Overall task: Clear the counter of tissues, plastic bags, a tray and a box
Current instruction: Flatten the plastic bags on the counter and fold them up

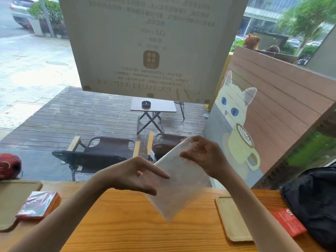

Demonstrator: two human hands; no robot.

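A translucent white plastic bag (179, 186) hangs tilted above the wooden counter (127, 224). My right hand (201, 157) pinches its upper edge. My left hand (138, 175) is beside the bag's left edge, fingers extended and touching it. A red plastic-wrapped packet (39, 204) lies on a wooden tray (11, 197) at the left. A second, pale wooden tray (232, 220) lies on the counter at the right, with a red box (289, 222) next to it.
A black bag (312, 202) sits on the counter's right end, partly over the red box. A red round object (8, 166) is at the far left. Behind the window are folding chairs (101, 151), a small table (153, 106) and a cat-painted fence.
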